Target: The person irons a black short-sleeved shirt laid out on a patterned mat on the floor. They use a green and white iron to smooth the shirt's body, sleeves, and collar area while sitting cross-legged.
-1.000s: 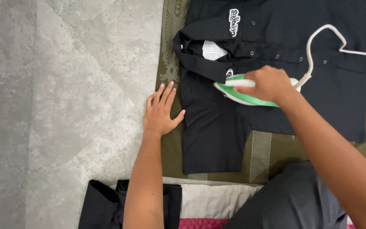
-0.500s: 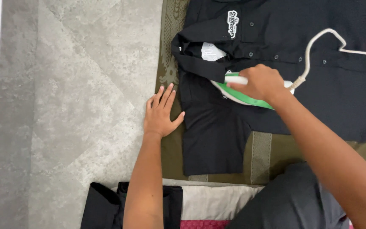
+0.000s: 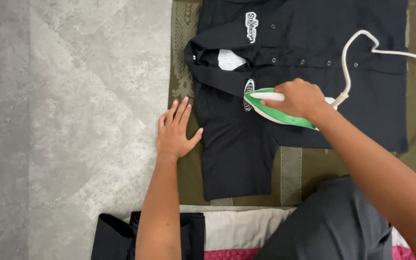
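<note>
Right hand (image 3: 298,100) grips green-and-white iron (image 3: 274,110), fingers wrapped round its handle, iron pressed flat on black shirt (image 3: 309,58) just below the collar. White cord (image 3: 362,48) loops off to the right. Shirt lies spread on olive patterned mat (image 3: 294,168) on grey floor (image 3: 73,120). Left hand (image 3: 175,133) flat, fingers spread wide, holding nothing, resting at mat's edge, thumb touching sleeve. Folded dark clothes (image 3: 116,236) near the left forearm.

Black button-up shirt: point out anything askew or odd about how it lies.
The black button-up shirt lies spread flat on the olive patterned cloth; the near sleeve lies flat. Nothing stands out; the green-and-white iron sits flat under the right hand.
</note>
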